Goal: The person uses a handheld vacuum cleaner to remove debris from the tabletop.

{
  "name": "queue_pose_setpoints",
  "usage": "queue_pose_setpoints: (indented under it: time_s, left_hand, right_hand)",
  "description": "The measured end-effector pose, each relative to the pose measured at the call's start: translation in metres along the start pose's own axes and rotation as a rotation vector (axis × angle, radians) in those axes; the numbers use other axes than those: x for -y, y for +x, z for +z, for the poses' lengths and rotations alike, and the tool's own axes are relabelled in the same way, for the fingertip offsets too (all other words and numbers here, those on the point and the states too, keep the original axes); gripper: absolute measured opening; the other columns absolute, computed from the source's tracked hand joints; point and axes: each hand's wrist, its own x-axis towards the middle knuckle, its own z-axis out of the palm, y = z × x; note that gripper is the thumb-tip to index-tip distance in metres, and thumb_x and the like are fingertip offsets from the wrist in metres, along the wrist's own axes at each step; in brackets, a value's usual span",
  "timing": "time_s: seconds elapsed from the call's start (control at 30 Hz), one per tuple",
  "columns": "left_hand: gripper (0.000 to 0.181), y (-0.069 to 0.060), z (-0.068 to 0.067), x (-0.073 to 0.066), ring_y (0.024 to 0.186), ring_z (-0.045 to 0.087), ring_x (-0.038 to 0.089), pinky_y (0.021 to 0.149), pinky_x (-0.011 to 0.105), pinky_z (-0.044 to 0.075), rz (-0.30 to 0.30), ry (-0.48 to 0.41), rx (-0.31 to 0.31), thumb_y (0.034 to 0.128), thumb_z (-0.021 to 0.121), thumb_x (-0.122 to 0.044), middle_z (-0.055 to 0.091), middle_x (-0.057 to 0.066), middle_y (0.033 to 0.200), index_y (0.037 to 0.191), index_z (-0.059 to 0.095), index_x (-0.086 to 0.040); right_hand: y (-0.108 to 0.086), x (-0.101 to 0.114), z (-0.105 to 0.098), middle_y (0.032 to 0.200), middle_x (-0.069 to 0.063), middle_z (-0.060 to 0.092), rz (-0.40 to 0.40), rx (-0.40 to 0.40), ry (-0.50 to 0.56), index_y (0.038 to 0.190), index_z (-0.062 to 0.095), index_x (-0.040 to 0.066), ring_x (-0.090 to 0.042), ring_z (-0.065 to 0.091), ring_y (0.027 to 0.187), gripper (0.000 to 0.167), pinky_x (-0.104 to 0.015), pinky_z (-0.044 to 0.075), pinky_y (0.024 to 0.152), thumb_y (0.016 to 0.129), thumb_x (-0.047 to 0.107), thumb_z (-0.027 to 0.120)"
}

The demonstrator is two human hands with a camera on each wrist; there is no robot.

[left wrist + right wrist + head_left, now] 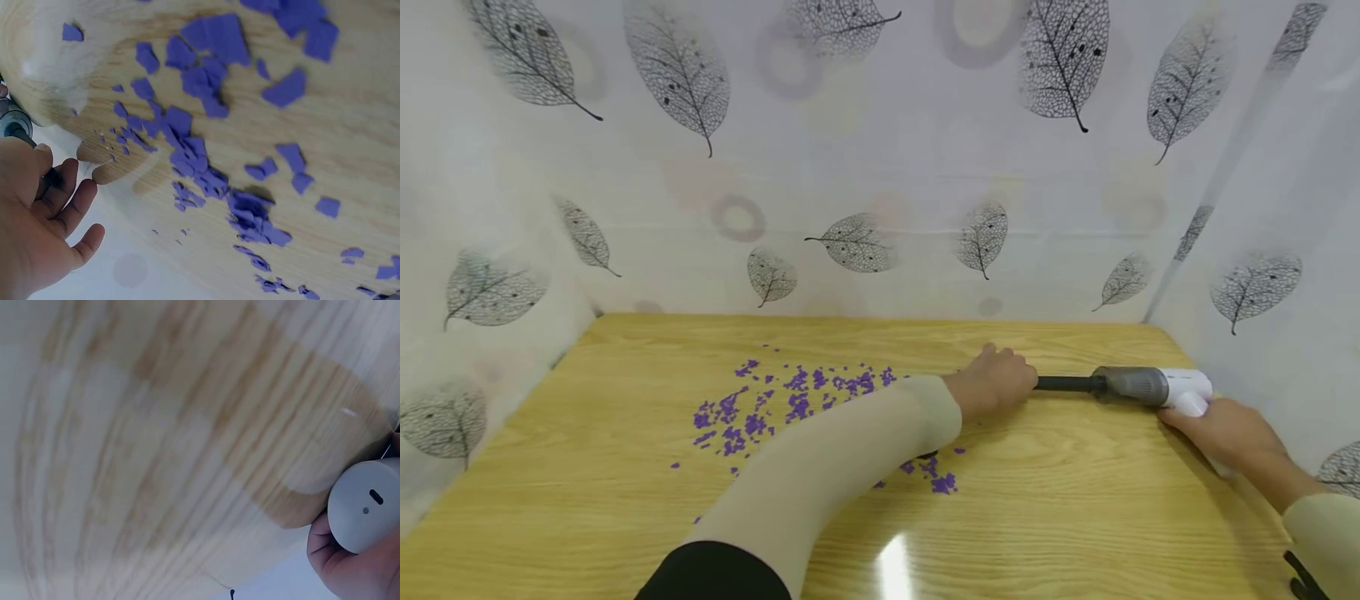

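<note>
A white and grey handheld vacuum cleaner is held level above the right side of the wooden table. My right hand grips its white handle; the round grey end of the handle faces the right wrist camera. Extending leftward from the grey section is a slim black nozzle. The far end of that nozzle sits in my left hand, with thumb and fingers around it in the left wrist view. Purple paper scraps lie scattered left of this hand, partly hidden by the left forearm.
Leaf-patterned white sheets surround the table at the back and both sides. Scraps spread over the middle and left of the tabletop, with a small purple cluster in front of the left wrist. Bright light reflects near the front edge.
</note>
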Motion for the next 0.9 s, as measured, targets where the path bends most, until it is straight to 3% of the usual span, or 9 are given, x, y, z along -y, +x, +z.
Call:
queue_pose_setpoints:
  time_s: [0.23, 0.6, 0.9]
  left_hand:
    - [0.018, -0.002, -0.005, 0.000, 0.102, 0.057, 0.011, 0.113, 0.042, 0.033, -0.013, -0.021, 0.033, 0.1042, 0.050, -0.036, 0.066, -0.013, 0.110, 0.115, 0.064, -0.030]
    - [0.017, -0.005, -0.011, -0.001, 0.086, 0.053, 0.010, 0.107, 0.040, 0.033, -0.019, -0.016, 0.047, 0.1049, 0.049, -0.035, 0.065, -0.013, 0.099, 0.110, 0.064, -0.031]
    - [0.017, -0.007, -0.012, 0.000, 0.091, 0.053, 0.009, 0.109, 0.040, 0.029, -0.018, -0.026, 0.084, 0.1048, 0.048, -0.037, 0.064, -0.013, 0.100, 0.109, 0.062, -0.030]
  right_hand:
    - [0.002, 0.001, 0.001, 0.079, -0.024, 0.060, -0.011, -0.012, -0.005, 0.086, 0.054, -0.009, -0.031, 0.057, 0.069, 0.067, -0.038, 0.045, 0.057, 0.093, 0.058, 0.054]
    - [0.003, 0.001, 0.001, 0.078, -0.022, 0.058, -0.018, 0.009, -0.017, 0.086, 0.053, -0.009, -0.030, 0.055, 0.068, 0.066, -0.035, 0.043, 0.056, 0.094, 0.057, 0.051]
    - [0.004, 0.000, 0.004, 0.076, -0.020, 0.058, -0.020, -0.012, -0.021, 0.082, 0.054, -0.007, -0.029, 0.055, 0.067, 0.066, -0.035, 0.043, 0.056, 0.094, 0.058, 0.053]
